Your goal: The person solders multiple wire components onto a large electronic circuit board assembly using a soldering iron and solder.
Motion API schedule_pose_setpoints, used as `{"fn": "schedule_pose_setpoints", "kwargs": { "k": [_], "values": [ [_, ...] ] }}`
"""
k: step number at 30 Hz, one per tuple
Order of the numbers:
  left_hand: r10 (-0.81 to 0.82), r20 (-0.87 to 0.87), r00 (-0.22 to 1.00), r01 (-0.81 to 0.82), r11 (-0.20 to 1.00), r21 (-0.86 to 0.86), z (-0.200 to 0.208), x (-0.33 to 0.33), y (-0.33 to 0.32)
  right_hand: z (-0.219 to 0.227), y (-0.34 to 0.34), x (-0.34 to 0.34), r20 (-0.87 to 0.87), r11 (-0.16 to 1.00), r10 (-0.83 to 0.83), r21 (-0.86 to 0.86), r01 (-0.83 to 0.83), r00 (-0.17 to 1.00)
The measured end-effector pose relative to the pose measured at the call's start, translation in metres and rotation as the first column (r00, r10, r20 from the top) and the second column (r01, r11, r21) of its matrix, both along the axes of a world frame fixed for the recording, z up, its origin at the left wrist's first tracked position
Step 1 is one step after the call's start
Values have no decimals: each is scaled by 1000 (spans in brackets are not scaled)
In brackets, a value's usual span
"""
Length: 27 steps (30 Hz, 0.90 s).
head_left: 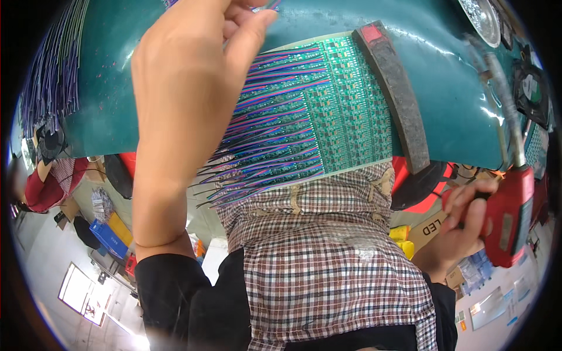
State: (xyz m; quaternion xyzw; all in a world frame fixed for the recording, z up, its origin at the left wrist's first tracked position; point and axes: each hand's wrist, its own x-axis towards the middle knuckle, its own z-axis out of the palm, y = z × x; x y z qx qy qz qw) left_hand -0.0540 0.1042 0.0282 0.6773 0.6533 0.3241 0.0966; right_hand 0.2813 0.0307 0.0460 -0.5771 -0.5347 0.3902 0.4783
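Observation:
My left hand (193,76) is raised over the left part of a green circuit board panel (351,111), its thumb and fingers closed at the top edge. A bit of thin coloured wire (273,4) shows at its fingertips. Rows of blue, red and black wires (275,126) are attached across the panel and hang off toward the left. Along the panel's right side lies a dark, heavy-looking bar (398,93) with a red patch on one end. At the right, my right hand (465,219) grips a red soldering gun (508,219), whose long metal nozzle points up and away.
A teal mat (445,88) covers the bench. Bundles of purple wires (55,76) hang at the far left. A round metal dish (481,20) sits at the back right, near a black fan-like device (530,88). Another person's red sleeve (44,190) shows at left.

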Motion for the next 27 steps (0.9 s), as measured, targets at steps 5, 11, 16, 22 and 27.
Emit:
{"fn": "schedule_pose_setpoints", "kwargs": {
  "k": [5,11,16,22,27],
  "values": [
    [-123,37,992,128,954,-270,2,23,-23,4,-40,28,525,851,521,-378,-364,673],
    [-90,68,994,107,945,-311,-16,35,-34,-4,-44,0,144,795,513,-451,-405,846],
    [-80,65,995,97,944,-317,-23,36,-33,0,-33,-11,146,783,486,-510,-356,861],
    [-101,54,993,112,955,-275,-26,36,-32,-5,-30,-10,143,777,514,-496,-388,846],
    [-105,41,994,112,955,-273,-27,36,-31,-8,-30,-11,175,788,524,-472,-396,833]
  ]
}}
